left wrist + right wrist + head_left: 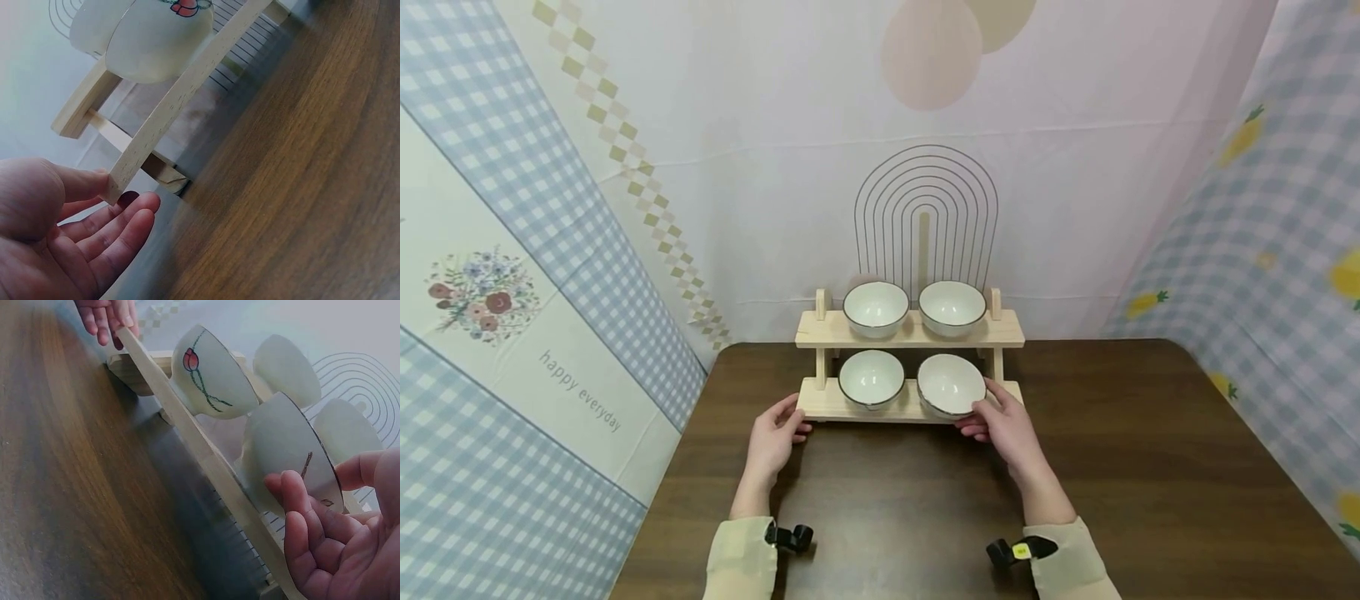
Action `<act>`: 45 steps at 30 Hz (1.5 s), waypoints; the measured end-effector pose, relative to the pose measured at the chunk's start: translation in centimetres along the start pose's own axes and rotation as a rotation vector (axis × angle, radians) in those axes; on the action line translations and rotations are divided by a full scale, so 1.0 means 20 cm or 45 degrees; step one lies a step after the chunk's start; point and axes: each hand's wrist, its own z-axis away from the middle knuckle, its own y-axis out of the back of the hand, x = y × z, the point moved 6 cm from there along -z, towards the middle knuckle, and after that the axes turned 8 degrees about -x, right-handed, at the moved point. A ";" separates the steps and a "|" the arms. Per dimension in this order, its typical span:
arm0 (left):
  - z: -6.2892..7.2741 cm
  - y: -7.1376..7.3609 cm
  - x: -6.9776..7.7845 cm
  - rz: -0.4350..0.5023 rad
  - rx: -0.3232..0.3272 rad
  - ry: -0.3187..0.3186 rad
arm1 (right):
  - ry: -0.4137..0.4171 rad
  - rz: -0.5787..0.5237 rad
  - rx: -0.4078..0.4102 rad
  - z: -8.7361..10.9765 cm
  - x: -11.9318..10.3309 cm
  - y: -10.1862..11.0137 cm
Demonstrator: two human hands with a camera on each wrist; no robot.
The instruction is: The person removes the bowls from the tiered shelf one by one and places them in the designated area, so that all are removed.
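A two-tier wooden rack [823, 403] stands against the backdrop. My left hand [772, 435] grips the left end of its lower board, thumb on top and fingers curled below, as the left wrist view shows. At the lower right, my right hand [1011, 427] holds a white bowl [275, 447] with a dark rim; the thumb is at the rim and the fingers are against its outer side. This bowl tilts slightly toward the front. Beside it on the lower board sits another bowl [871, 379], painted with a red tulip [191, 360].
Two more white bowls rest on the upper board, one at left [876, 308] and one at right [952, 308]. The rack stands at the back of a dark wooden table [895, 508]. Patterned cloth [760, 208] hangs behind and at both sides.
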 end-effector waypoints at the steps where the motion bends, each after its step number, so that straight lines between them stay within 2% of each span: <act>1: 0.00 0.00 0.00 0.000 0.000 -0.003 | -0.002 -0.002 -0.002 0.00 0.00 0.01; 7: 0.00 0.00 0.00 0.001 -0.007 -0.017 | -0.009 0.011 -0.029 0.01 0.00 0.04; 11: 0.00 0.00 0.00 0.000 -0.004 -0.006 | 0.005 0.044 -0.085 0.02 -0.01 0.07; 20: 0.01 0.00 -0.02 0.012 -0.001 0.020 | 0.014 0.143 -0.255 0.05 -0.01 0.10; 27: 0.00 0.00 0.00 0.018 -0.001 -0.003 | 0.052 0.203 -0.412 0.06 -0.01 0.11; 34: 0.02 0.01 0.00 0.016 -0.002 -0.004 | 0.074 0.205 -0.577 0.08 -0.01 0.06; 38: 0.03 0.01 -0.01 0.015 0.000 0.023 | 0.072 0.239 -0.655 0.09 0.00 0.00; 45: 0.02 0.00 0.01 0.063 0.000 0.023 | 0.057 0.255 -0.709 0.09 0.00 -0.10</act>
